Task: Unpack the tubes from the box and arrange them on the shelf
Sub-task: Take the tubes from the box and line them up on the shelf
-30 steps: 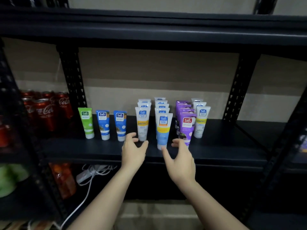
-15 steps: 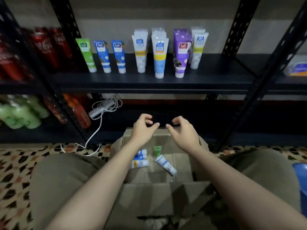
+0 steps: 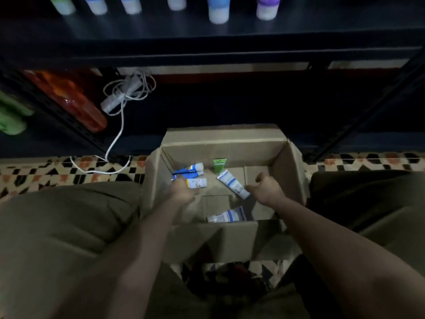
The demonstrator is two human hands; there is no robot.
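Down inside the box (image 3: 225, 147) lie the remaining tubes (image 3: 233, 184); both hands have dropped from the shelf (image 3: 207, 46) into it, left hand (image 3: 182, 189) touching a yellow-banded tube (image 3: 197, 183), right hand (image 3: 268, 189) loose beside another, neither gripping yet.

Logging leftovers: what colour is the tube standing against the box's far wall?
Green tube, seen in the head view, the only view.

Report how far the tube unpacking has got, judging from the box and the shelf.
Done: tubes already stand on the shelf, only their bottom caps in view.
In hand: both hands are down in the cardboard box; the left hand is at the yellow-banded tube, the right hand beside a white and blue tube. Neither clearly grips yet.
Left: about six tubes, including the green tube.
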